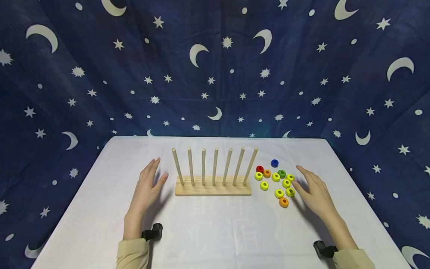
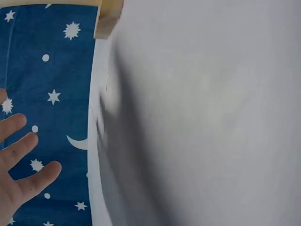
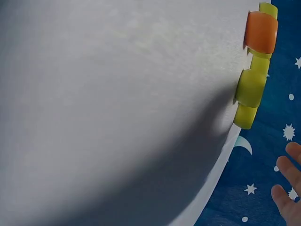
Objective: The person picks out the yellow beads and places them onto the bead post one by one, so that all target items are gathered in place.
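Observation:
A wooden peg rack [image 1: 213,190] with a row of several upright dowels stands mid-table. To its left my left hand [image 1: 145,190] is held over the cloth, fingers extended, holding nothing; its spread fingers also show in the left wrist view. On the rack's right lie loose rings: several yellow ones [image 1: 264,185], two orange ones [image 1: 283,202], a red ring [image 1: 259,169], a green ring [image 1: 281,173] and a blue ring [image 1: 274,163]. My right hand [image 1: 314,192] hovers just right of these, fingers extended and nothing in its grasp.
A white cloth [image 1: 208,231] covers the table. Behind and at the sides hangs a dark blue curtain [image 1: 215,74] with moons and stars. Each wrist carries a black strap mount, such as the left mount [image 1: 153,232].

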A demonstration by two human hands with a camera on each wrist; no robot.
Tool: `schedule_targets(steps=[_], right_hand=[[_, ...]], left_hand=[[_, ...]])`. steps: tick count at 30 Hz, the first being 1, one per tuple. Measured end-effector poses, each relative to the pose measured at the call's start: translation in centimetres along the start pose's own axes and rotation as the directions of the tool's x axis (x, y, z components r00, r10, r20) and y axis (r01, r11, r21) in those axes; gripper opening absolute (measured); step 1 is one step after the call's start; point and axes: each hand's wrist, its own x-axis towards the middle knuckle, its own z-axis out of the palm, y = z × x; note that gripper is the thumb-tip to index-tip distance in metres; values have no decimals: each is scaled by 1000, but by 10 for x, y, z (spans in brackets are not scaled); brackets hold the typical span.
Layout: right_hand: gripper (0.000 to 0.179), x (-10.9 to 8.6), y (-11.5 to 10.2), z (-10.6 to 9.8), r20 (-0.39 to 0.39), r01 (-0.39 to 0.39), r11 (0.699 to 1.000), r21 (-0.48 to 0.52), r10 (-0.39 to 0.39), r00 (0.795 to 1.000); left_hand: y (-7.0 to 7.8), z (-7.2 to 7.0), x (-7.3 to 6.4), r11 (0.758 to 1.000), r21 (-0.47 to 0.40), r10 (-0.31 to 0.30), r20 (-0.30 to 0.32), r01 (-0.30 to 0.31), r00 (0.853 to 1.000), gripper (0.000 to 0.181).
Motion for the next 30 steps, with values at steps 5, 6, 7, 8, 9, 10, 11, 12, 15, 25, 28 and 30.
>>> schedule_targets(steps=[5, 6, 7, 8, 9, 10, 11, 12, 15, 25, 28, 30], right_hand=[[61, -3, 1, -1, 50, -41, 999, -2, 41, 998], [60, -4, 2, -1, 60, -49, 999, -7, 49, 997], [60, -5, 2, 0, 69, -54, 998, -12, 55, 996], [60, -6, 2, 0, 76, -57, 998, -16, 58, 995], [59, -6, 2, 0, 85, -60, 998, -15, 61, 995], [59, -6, 2, -1, 92, -61, 998, -15, 63, 994], [59, -7, 2, -1, 104, -66, 998, -14, 67, 992], [59, -7, 2, -1, 115, -71, 997, -13, 72, 991], [60, -9, 2, -2, 159, -98, 995, -12, 99, 982], [63, -11, 6, -1, 237, -140, 990, -16, 140, 961], [65, -12, 6, 0, 256, -153, 988, -28, 155, 954], [65, -13, 6, 1, 265, -157, 987, -38, 162, 951]], left_hand=[[2, 5, 0, 996, -81, -41, 33, 43, 999, 64], [2, 6, 0, 994, -95, -42, 37, 45, 998, 64], [2, 7, 0, 993, -106, -43, 40, 47, 998, 64], [3, 8, 0, 991, -122, -43, 42, 48, 998, 64], [3, 9, -1, 989, -140, -42, 44, 48, 998, 64], [3, 10, -1, 987, -156, -41, 47, 48, 998, 63], [3, 11, -1, 984, -169, -41, 52, 49, 998, 63], [4, 13, -1, 982, -180, -42, 59, 52, 997, 63], [3, 16, -2, 976, -205, -50, 89, 67, 995, 64], [0, 25, -1, 964, -232, -80, 209, 129, 975, 66], [-1, 27, 0, 967, -224, -71, 234, 124, 970, 65], [-2, 29, 0, 972, -207, -61, 247, 114, 967, 65]])
